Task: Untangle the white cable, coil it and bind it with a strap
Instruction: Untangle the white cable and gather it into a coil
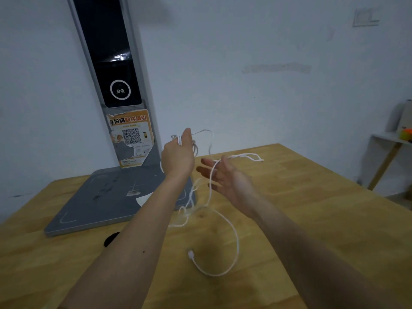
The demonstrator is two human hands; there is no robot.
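The left hand (pixel 178 153) held bunched loops of the white cable (pixel 234 237) up above the desk (pixel 312 219). The right hand (pixel 225 177) was spread open with one strand draped across its fingers, and the plug end lay on the desk.

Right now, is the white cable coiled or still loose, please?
Loose: the white cable trails from the left hand across the right hand onto the table.

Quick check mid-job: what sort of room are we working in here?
Probably a plain back room or workroom, not a home kitchen or lab. A bare wooden table stands against a scuffed white wall, and a tall grey scanner stand with a QR-code poster sits on it.
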